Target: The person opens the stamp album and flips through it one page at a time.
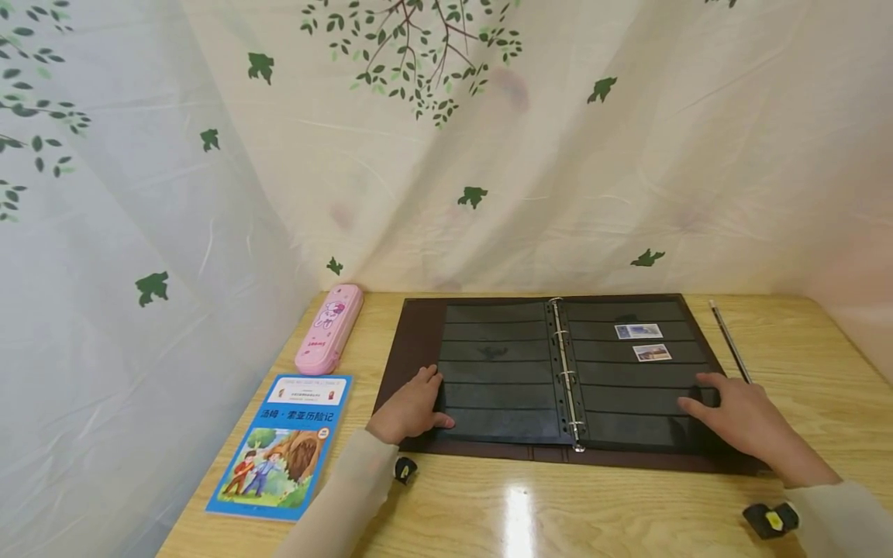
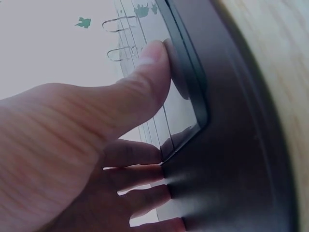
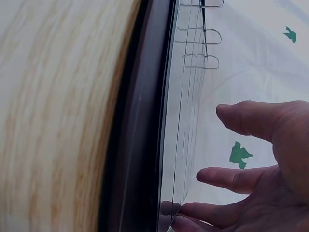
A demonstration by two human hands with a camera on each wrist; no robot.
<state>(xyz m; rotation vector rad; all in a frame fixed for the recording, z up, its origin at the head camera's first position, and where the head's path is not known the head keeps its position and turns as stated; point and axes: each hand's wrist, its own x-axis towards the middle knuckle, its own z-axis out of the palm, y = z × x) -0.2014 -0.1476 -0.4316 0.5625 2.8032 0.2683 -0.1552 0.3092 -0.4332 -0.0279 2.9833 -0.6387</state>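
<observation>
A ring-bound stamp album [image 1: 412, 333] lies spread on the table, its black pocket pages held by metal rings [image 1: 567, 377]. Two stamps, one [image 1: 638, 332] above the other [image 1: 652, 353], sit in the upper strips of the right page. My left hand [image 1: 412, 407] rests on the left page's outer edge, thumb on the page and fingertips on the brown cover in the left wrist view. Over the right page's outer edge is my right hand [image 1: 739, 411], thumb and index finger spread apart; its lower fingertips [image 3: 186, 209] meet the page in the right wrist view.
On the left lie a pink pencil case [image 1: 329, 329] and a blue picture-covered book [image 1: 279, 447]. A pencil [image 1: 729, 339] lies just right of the album. A leaf-patterned cloth [image 1: 544, 232] hangs behind the wooden table [image 1: 460, 504].
</observation>
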